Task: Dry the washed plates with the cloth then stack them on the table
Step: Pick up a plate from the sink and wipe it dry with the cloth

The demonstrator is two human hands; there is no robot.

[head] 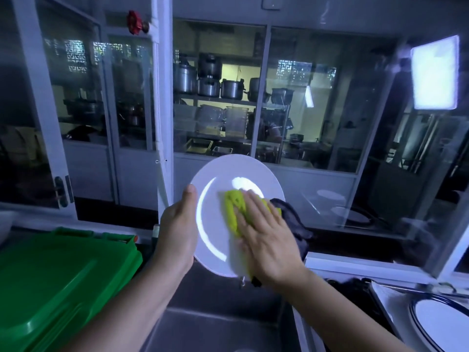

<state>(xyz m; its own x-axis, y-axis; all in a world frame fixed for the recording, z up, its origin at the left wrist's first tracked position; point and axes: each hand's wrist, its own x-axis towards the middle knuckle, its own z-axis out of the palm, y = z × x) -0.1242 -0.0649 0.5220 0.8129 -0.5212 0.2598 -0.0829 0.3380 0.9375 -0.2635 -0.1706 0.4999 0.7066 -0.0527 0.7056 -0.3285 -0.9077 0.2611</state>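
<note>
Risk: plate (223,174) is held by one edge only, in the air over the sink (215,326). Hard wiping could lever it out of a wet hold and chip it. Left grip (177,224) clamped on the left rim, thumb on the face. Right grip (264,232) flat, fingers straight, pressing the cloth (233,207) on the centre. Plate: white, glossy, round, face tilted towards the camera.
</note>
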